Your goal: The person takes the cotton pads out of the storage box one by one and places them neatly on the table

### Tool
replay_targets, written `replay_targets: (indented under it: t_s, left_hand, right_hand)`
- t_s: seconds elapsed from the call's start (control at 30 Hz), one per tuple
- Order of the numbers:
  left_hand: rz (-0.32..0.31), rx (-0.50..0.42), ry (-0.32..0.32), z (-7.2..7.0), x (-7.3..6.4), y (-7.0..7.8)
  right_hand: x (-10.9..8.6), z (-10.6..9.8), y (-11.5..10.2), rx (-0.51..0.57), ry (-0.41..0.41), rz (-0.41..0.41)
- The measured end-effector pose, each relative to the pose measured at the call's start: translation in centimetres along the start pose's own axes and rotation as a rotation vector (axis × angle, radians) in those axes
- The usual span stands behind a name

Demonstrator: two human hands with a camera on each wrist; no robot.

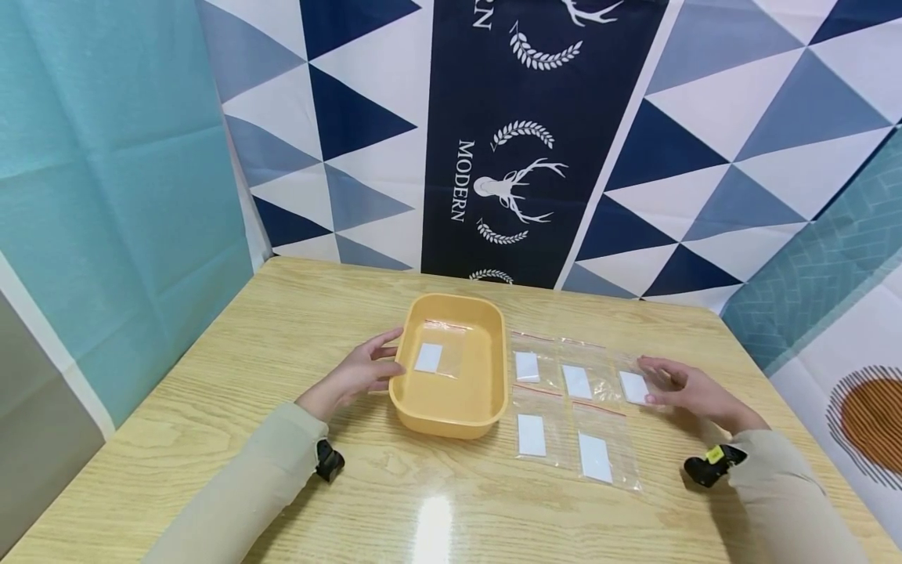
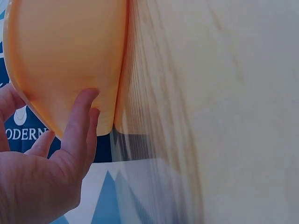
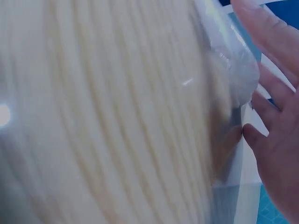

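Observation:
A yellow plastic basin point(image 1: 451, 403) stands on the table, with one clear zip bag point(image 1: 452, 352) holding a white card inside it. My left hand point(image 1: 361, 370) holds the basin's left side, thumb over the rim and fingers against the outer wall point(image 2: 70, 51). To the basin's right lie several clear zip bags, each with a white card point(image 1: 532, 435). My right hand point(image 1: 694, 393) is at the rightmost bag point(image 1: 632, 387), thumb and fingers spread apart at its right side. In the right wrist view this bag's plastic point(image 3: 233, 70) bulges up near the fingers.
The wooden table point(image 1: 352, 501) ends at a patterned cloth backdrop point(image 1: 352, 157). Another bag point(image 1: 597, 458) lies nearest the front of the group. Teal cloth point(image 1: 127, 196) hangs at the left. Each wrist wears a small black device point(image 1: 329, 460).

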State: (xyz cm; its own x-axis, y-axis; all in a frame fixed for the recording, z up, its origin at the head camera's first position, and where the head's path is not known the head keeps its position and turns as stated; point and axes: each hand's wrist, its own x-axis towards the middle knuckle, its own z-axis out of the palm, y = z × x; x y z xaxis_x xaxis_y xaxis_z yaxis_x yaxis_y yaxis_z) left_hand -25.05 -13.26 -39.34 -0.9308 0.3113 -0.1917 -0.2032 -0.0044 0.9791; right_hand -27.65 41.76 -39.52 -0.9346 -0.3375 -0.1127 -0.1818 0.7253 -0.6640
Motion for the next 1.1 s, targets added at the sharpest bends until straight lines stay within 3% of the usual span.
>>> replay_targets:
  t_s: [0.27, 0.5, 0.6, 0.77, 0.9, 1.1]
  left_hand:
    - [0.009, 0.002, -0.020, 0.0, -0.1, -0.1]
    - [0.014, -0.006, -0.016, 0.1, 0.0, -0.2]
    - [0.015, -0.002, -0.009, 0.0, 0.1, -0.3]
    - [0.013, 0.004, 0.002, 0.1, 0.1, -0.4]
    - [0.001, 0.004, 0.016, 0.1, 0.1, -0.3]
    - [0.007, 0.011, 0.017, 0.1, 0.1, -0.3]
  right_hand:
    - [-0.1, 0.4, -1.4, 0.080, 0.248, -0.005]
    - [-0.1, 1.5, -3.1, 0.420, 0.434, -0.010]
    - [0.2, 2.1, -4.1, 0.503, 0.496, 0.006]
    - [0.9, 3.2, -5.8, 0.599, 0.551, 0.046]
    - [1.3, 3.9, -7.1, 0.695, 0.550, 0.040]
    - [2.0, 5.0, -9.0, 0.721, 0.548, 0.025]
